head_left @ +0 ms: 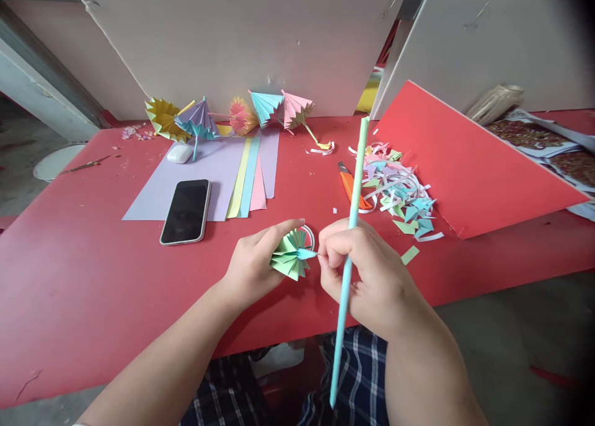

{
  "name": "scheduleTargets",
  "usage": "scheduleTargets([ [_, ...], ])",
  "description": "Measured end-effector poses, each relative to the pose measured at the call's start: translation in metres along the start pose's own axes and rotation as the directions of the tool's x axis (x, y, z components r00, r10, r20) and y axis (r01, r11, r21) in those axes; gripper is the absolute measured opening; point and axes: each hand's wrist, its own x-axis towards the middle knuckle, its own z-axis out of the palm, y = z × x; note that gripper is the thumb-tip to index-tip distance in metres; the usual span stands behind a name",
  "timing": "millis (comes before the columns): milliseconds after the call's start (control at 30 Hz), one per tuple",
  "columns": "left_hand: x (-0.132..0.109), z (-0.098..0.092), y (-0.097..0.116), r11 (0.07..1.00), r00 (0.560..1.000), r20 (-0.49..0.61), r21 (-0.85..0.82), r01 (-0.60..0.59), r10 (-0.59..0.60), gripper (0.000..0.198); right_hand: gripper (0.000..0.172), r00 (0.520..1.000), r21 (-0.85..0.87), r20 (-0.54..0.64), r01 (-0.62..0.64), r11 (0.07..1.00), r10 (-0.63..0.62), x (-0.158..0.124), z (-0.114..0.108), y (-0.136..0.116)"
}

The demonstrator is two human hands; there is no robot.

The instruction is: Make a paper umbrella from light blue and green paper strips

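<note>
My left hand (255,258) is closed around a small pleated paper umbrella top (288,260), green on its flared folds and blue at its narrow end. A white ring (308,234), perhaps a tape roll, shows just behind the folds. My right hand (367,265) grips a long thin rolled paper stick (344,302), green at its upper end and blue below, which slants down over my lap. The thumb and forefinger of this same hand pinch at the point of the umbrella top. Whether something thin is between those fingertips, I cannot tell.
Finished paper umbrellas (264,106) line the back of the red table (116,302). Coloured paper sheets (204,172), a phone (186,212) and a white case (180,153) lie left. An orange cutter (352,189), paper scraps (400,187) and a leaning red board (465,172) are right.
</note>
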Motion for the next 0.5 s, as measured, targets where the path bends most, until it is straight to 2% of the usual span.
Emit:
scheduleTargets([
  [500,-0.0008,0.0013,-0.0012,1.000,1.000,0.005,0.030,0.008,-0.008,0.043,0.030,1.000,-0.040,-0.010,0.009,0.999,-0.010,0.0009,0.0015,0.0009],
])
